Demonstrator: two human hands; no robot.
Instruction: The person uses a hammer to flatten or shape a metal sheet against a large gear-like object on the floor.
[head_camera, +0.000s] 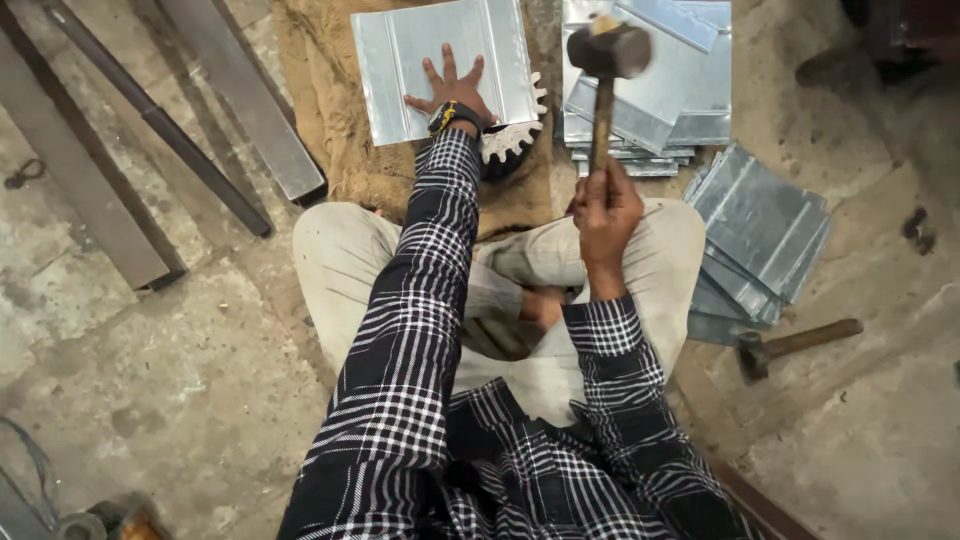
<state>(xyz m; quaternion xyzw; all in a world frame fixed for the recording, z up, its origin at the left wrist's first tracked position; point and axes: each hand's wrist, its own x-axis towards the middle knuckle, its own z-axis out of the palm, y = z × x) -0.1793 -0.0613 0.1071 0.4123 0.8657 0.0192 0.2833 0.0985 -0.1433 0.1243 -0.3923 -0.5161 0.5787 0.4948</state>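
**benchless_bob:** Head view only, so here goes. The left hand (452, 88) lies flat with its fingers spread on the ribbed metal sheet (440, 65), top centre of the frame, pressing it onto the brown sacking (325, 130) on the floor. Nothing pinched there, just palm down.

**tinbasher42:** And the hammer?

**benchless_bob:** The right hand (603, 215) has its grip wrapped tight around the wooden handle, low on the shaft. The hammer (606, 75) stands nearly upright in the frame, its dark head blurred, up over the stack of sheets (660, 100) at top right.

**tinbasher42:** So which way is the sheet from the hammer head?

**benchless_bob:** To the left of it, at about the same height in the picture. The sheet's ribs run up-down in the frame, roughly parallel to the handle. Its right edge sits just beside a toothed gear-like piece (510, 140) near the wrist. The left hand is the one on the sheet; the right is well apart from it.

**tinbasher42:** Anything else around?

**benchless_bob:** A second hammer (790, 345) lies on the floor at lower right, beside another pile of sheets (760, 235). Long steel bars (150, 120) lie at upper left.
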